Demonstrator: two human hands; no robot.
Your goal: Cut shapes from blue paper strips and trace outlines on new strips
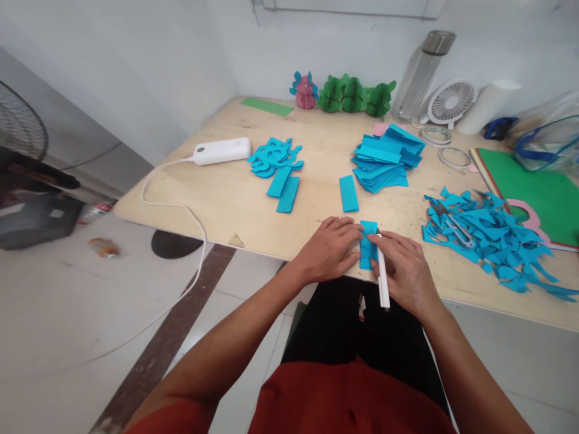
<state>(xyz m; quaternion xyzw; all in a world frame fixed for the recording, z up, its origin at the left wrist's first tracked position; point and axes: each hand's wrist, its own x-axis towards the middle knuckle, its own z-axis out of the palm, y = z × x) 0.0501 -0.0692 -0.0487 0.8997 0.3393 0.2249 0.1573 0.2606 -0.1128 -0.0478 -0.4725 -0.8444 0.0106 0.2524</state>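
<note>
A small blue paper strip (368, 246) lies at the table's front edge between my hands. My left hand (332, 248) rests flat beside it, fingertips at its left side. My right hand (404, 268) holds a white pen (383, 277), with thumb and fingers also touching the strip's right side. Just behind lies a single blue folded piece (348, 194). Farther back is a stack of blue folded papers (384, 158). To the left, two blue rectangles (287, 194) lie by a pile of blue cut-out shapes (274, 157).
Blue scraps with a cutter (456, 229) cover the table (316, 144) at right, beside green sheets (543, 193). Behind stand paper figures (353, 95), a glass bottle (423, 78) and a small fan (451, 102). A white power bank (221, 150) with its cable is at left.
</note>
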